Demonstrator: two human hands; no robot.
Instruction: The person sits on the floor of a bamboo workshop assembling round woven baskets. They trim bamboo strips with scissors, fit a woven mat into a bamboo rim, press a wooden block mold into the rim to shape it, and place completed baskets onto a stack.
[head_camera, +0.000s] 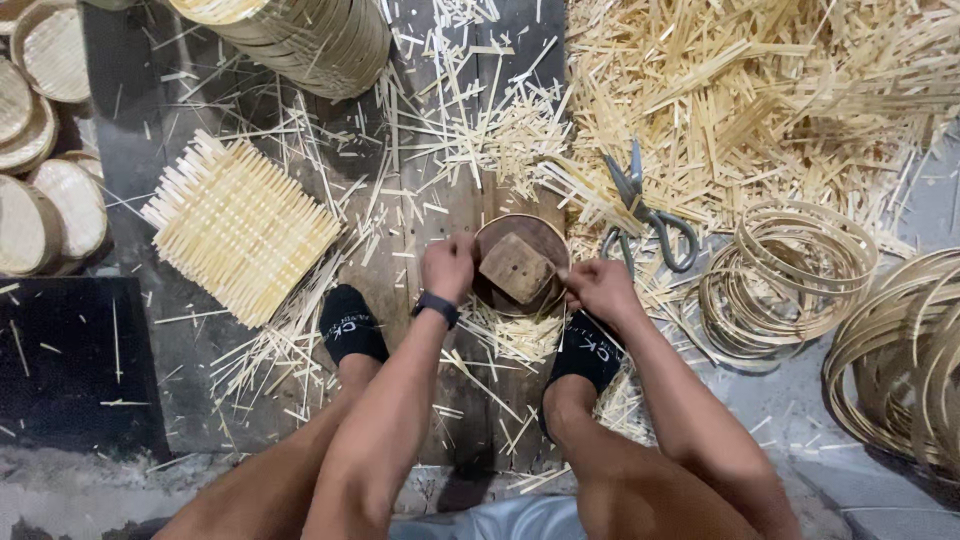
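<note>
A small round bamboo basket (545, 240) lies on the dark wooden floor between my two feet in black socks. A square wooden block (515, 267) rests inside it. My left hand (447, 267) grips the basket's left rim. My right hand (598, 287) holds the right rim, fingers curled on its edge. A black band sits on my left wrist (437, 307).
Grey metal shears (640, 210) lie just behind the basket on a large heap of bamboo strips (760, 90). A woven square mat (238, 226) lies left. Bamboo hoops (790, 275) pile up right. Stacked finished baskets (50, 190) line the left edge and top (310, 40).
</note>
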